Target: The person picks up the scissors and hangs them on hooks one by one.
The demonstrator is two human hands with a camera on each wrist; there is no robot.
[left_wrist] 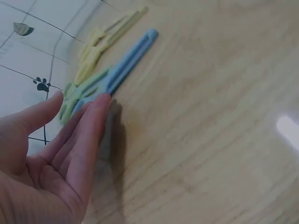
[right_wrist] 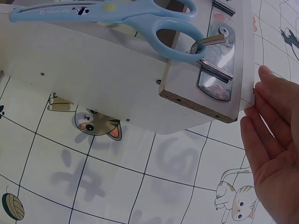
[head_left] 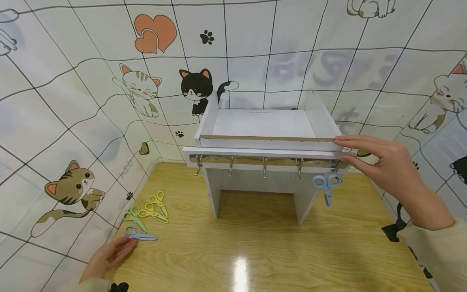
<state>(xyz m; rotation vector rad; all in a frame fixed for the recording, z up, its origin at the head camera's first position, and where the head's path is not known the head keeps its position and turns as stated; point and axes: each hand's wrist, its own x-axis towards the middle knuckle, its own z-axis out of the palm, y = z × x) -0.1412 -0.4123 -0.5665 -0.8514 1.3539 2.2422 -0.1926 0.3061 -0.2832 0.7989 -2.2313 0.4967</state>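
On the table at the left, my left hand [head_left: 111, 256] has its fingers extended, fingertips right at the handle of a pair of blue scissors [head_left: 146, 236]. Close by lie green scissors [head_left: 136, 221] and two yellow scissors [head_left: 156, 213]; the left wrist view shows the blue pair overlapping the green. My right hand [head_left: 388, 162] rests lightly against the right end of a white shelf unit [head_left: 262, 153], fingers fairly straight. Just beside it, another pair of blue scissors [right_wrist: 154, 25] hangs by a handle loop from the rightmost metal hook [right_wrist: 212, 42].
A row of several metal hooks [head_left: 264, 167] runs along the front of the shelf unit. Its upper tray [head_left: 270, 144] has raised sides. Two side panels [head_left: 213, 190] stand on the wooden table [head_left: 233, 243]. Cat-print sheeting [head_left: 251, 73] encloses the table's back and sides.
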